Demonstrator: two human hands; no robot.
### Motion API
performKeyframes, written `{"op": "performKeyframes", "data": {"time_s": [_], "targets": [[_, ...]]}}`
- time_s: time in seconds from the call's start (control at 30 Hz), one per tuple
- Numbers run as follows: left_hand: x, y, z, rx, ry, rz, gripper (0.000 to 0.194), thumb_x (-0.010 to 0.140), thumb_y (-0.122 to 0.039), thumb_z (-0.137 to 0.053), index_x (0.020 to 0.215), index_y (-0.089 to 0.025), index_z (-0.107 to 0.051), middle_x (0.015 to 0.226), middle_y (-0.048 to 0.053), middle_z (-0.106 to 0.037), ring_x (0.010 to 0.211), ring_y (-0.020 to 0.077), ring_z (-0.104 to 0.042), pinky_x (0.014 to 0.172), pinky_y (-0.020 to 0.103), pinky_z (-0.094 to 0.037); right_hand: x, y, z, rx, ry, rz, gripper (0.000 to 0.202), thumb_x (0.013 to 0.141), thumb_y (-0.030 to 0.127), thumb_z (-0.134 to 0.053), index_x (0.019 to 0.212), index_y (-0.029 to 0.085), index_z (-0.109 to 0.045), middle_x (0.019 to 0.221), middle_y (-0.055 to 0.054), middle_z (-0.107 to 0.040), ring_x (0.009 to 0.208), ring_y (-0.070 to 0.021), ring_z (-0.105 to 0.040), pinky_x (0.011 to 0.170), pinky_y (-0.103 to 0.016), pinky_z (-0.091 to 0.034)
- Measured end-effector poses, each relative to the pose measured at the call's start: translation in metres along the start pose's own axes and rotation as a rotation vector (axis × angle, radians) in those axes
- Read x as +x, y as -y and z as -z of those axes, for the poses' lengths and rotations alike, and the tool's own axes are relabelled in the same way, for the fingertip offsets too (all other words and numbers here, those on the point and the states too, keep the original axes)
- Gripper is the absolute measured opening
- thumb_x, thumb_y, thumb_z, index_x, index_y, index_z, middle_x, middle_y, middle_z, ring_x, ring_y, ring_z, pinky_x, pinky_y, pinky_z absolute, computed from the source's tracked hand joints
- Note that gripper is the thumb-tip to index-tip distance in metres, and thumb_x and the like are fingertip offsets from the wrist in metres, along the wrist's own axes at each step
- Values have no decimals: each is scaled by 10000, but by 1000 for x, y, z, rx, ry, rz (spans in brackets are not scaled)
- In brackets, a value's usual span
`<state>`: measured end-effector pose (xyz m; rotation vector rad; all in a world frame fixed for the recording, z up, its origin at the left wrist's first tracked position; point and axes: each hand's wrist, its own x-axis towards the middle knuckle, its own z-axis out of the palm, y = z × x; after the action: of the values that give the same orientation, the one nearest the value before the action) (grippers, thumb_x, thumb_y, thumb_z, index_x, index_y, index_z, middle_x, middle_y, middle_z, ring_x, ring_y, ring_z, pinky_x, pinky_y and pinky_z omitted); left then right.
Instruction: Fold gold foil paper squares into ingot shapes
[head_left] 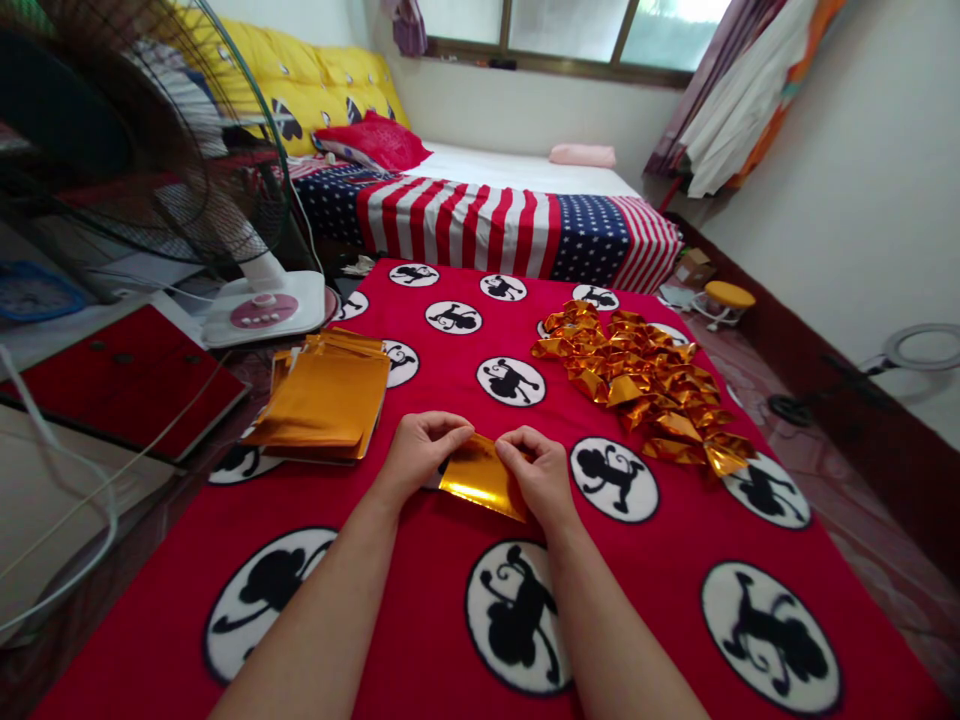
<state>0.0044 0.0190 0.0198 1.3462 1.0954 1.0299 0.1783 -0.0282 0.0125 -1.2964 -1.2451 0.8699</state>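
Note:
A sheet of gold foil paper [484,478], seemingly folded over, is held between my two hands just above the red cloth. My left hand [424,455] pinches its upper left corner between thumb and forefinger. At the upper right edge, my right hand [536,470] pinches it in the same way. To the left lies a stack of flat gold foil sheets [322,400], slightly fanned. Off to the right are several rows of folded gold foil ingots [637,375], heaped close together.
The red cloth [420,620] with monkey prints covers the table. A standing fan [262,305] is at the left, beside a red board [127,370]. Behind the table is a bed with a striped cover [480,225]. A yellow stool [729,295] stands at right.

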Motion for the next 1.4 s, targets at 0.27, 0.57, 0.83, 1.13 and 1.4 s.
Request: {"op": "performKeyframes", "data": {"time_s": [0.27, 0.57, 0.83, 1.13, 1.4], "targets": [[2, 4, -1, 151, -33, -91, 167, 729, -303, -683, 679, -144, -668, 628, 23, -671, 572, 127, -603, 543, 198, -446, -2, 1, -5, 21, 24, 23, 152, 789, 277, -663, 661, 195, -672, 657, 5, -607, 596, -133, -542, 551, -240, -413], [-2, 1, -4, 158, 195, -60, 198, 698, -324, -749, 791, -152, -718, 758, 54, -725, 672, 162, -651, 613, 221, -486, -2, 2, -3, -7, 36, 54, 145, 780, 260, -661, 653, 193, -679, 650, 2, -616, 607, -137, -546, 572, -248, -404], [-1, 1, -10, 279, 113, -128, 90, 717, -245, -713, 714, -156, -722, 693, 41, -720, 632, 150, -633, 596, 217, -460, -2, 0, -6, -9, 6, 60, 107, 775, 236, -661, 681, 200, -698, 670, -1, -631, 632, -146, -571, 585, -251, -421], [-1, -1, -4, 313, 235, -127, 167, 715, -292, -701, 780, -142, -734, 731, 36, -716, 654, 148, -633, 591, 202, -457, -4, -3, -7, -38, 5, 71, 98, 776, 209, -657, 684, 197, -691, 674, 1, -637, 634, -141, -573, 587, -246, -420], [-2, -2, -7, 372, 215, -83, 161, 678, -231, -651, 740, -114, -744, 689, 44, -716, 639, 150, -633, 584, 198, -449, -3, 0, -7, -18, 28, 79, 95, 779, 229, -667, 700, 192, -705, 691, -10, -653, 642, -140, -590, 602, -239, -450]]}}
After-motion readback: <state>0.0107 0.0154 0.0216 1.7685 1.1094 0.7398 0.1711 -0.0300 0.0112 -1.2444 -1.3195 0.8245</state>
